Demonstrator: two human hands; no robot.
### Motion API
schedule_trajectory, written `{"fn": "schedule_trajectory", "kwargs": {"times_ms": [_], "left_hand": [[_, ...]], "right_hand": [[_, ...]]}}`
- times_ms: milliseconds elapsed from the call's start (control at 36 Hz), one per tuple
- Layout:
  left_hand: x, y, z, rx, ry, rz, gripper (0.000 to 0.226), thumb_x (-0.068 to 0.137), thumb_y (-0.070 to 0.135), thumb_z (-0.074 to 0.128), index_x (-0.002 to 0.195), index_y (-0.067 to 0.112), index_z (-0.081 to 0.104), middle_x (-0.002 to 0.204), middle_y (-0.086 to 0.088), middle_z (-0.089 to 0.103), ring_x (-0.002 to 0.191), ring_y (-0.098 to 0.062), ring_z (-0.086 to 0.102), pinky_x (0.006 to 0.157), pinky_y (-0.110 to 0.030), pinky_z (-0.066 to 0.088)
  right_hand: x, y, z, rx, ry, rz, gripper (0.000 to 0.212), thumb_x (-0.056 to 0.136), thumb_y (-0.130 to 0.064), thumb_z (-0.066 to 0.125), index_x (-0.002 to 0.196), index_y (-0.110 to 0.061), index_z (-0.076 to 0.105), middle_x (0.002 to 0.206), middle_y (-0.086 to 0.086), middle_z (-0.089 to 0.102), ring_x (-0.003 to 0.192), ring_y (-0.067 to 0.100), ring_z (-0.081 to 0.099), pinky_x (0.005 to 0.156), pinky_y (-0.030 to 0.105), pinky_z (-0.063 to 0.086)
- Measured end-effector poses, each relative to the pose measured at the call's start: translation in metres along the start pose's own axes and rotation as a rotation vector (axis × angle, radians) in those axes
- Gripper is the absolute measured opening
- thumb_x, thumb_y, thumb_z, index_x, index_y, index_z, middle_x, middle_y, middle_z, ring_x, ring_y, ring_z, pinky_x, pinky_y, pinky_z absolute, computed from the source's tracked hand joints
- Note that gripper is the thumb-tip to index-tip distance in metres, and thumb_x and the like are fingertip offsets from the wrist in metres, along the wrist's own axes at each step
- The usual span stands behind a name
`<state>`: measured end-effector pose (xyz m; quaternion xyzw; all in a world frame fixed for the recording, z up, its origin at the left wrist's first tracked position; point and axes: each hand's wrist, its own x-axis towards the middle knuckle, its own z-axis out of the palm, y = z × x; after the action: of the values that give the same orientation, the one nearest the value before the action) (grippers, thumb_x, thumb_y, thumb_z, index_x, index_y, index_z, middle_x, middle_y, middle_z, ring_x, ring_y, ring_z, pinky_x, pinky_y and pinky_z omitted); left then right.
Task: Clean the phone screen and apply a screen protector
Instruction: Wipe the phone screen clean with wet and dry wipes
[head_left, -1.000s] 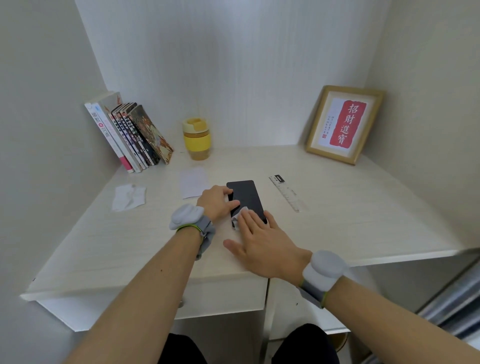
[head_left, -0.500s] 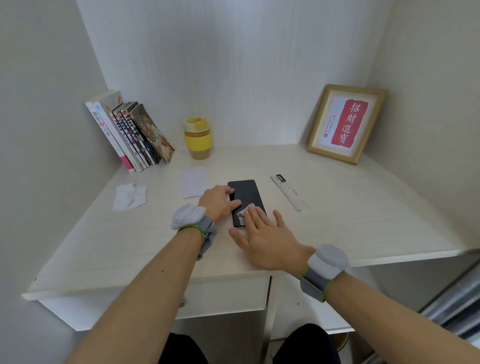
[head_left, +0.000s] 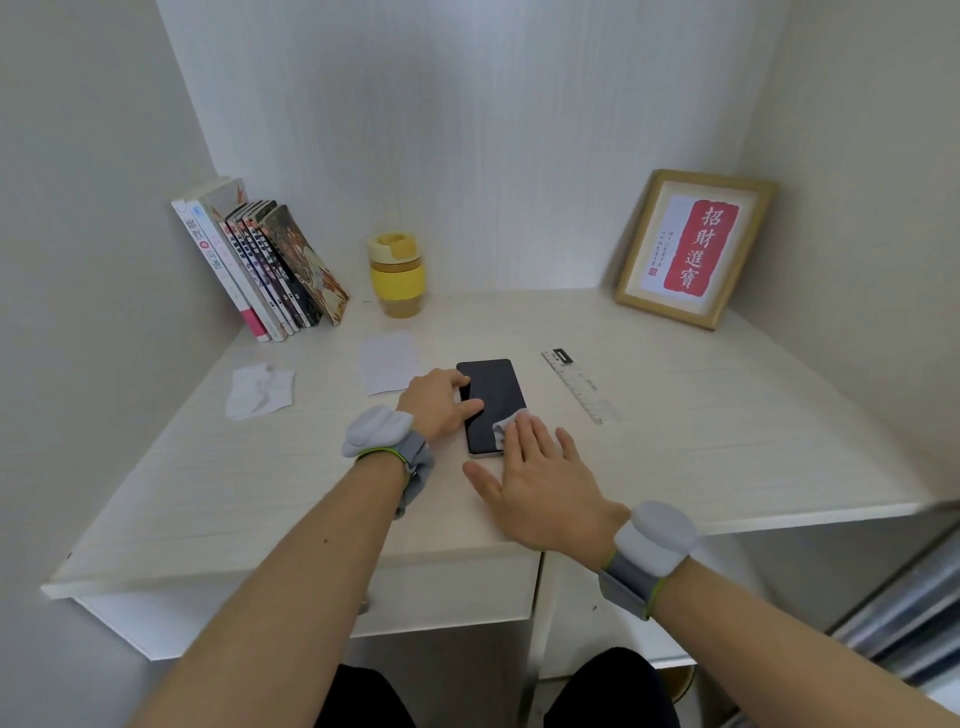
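Observation:
A black phone (head_left: 492, 395) lies screen-up in the middle of the white desk (head_left: 727, 457). My left hand (head_left: 439, 400) holds its left edge, thumb and a finger curled onto the glass. My right hand (head_left: 540, 478) lies flat with straight fingers, pressing a small white wipe (head_left: 505, 427) onto the lower right part of the screen. The phone's lower right corner is hidden under the wipe and my fingers. A white rectangular sheet (head_left: 389, 361) lies just left of the phone.
A crumpled white wipe (head_left: 260, 389) lies at the left. A clear ruler (head_left: 579, 384) sits right of the phone. Leaning books (head_left: 260, 270), a yellow cup (head_left: 397, 275) and a framed picture (head_left: 693, 249) stand along the back wall.
My right hand has slid the wipe up from the phone's bottom edge onto the lower screen and to the right. My left hand has stayed on the phone's left edge.

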<state>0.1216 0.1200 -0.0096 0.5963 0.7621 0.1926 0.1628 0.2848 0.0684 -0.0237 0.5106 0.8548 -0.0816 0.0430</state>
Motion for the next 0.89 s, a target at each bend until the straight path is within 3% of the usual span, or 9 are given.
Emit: {"fn": "schedule_trajectory", "kwargs": {"times_ms": [167,278,556,667,889], "left_hand": [[-0.001,-0.001,0.000,-0.003,-0.005,0.016,0.051,0.091,0.038,0.059,0.137,0.018,0.049,0.143,-0.003,0.050,0.132,-0.027,0.045,0.106,-0.034,0.037],[-0.001,-0.002,0.000,-0.019,-0.003,0.013,0.049,0.091,0.036,0.060,0.136,0.019,0.050,0.142,-0.003,0.051,0.131,-0.026,0.045,0.105,-0.032,0.037],[0.000,-0.003,0.002,-0.044,0.013,0.023,0.044,0.094,0.035,0.055,0.134,0.017,0.053,0.142,-0.002,0.052,0.130,-0.025,0.046,0.105,-0.032,0.037],[0.005,-0.002,0.000,-0.048,0.022,-0.007,0.035,0.097,0.031,0.048,0.128,0.018,0.059,0.135,-0.003,0.058,0.125,-0.027,0.051,0.103,-0.034,0.041],[0.004,-0.002,0.003,-0.037,0.052,0.008,0.032,0.100,0.024,0.039,0.122,0.017,0.062,0.129,-0.004,0.062,0.118,-0.029,0.055,0.100,-0.036,0.044]], "right_hand": [[0.039,0.004,-0.008,0.054,0.021,-0.004,0.079,0.099,-0.061,0.011,0.157,-0.008,0.003,0.164,0.007,-0.003,0.151,0.015,-0.007,0.121,0.042,-0.003],[0.057,0.009,-0.014,0.099,-0.033,-0.020,0.082,0.098,-0.062,0.011,0.156,-0.005,-0.002,0.164,0.009,-0.008,0.150,0.018,-0.010,0.121,0.041,-0.004],[0.019,0.007,-0.002,-0.026,0.017,-0.171,0.088,0.090,-0.067,0.002,0.157,-0.008,-0.001,0.164,0.006,-0.007,0.151,0.014,-0.009,0.122,0.041,-0.005],[0.015,-0.001,-0.006,-0.045,-0.005,-0.232,0.081,0.097,-0.063,0.006,0.156,-0.008,-0.001,0.164,0.004,-0.008,0.150,0.012,-0.010,0.121,0.043,-0.007],[0.040,-0.009,-0.008,-0.020,-0.020,-0.193,0.080,0.098,-0.061,0.006,0.156,-0.006,0.000,0.164,0.007,-0.006,0.151,0.016,-0.007,0.120,0.047,-0.006]]}}
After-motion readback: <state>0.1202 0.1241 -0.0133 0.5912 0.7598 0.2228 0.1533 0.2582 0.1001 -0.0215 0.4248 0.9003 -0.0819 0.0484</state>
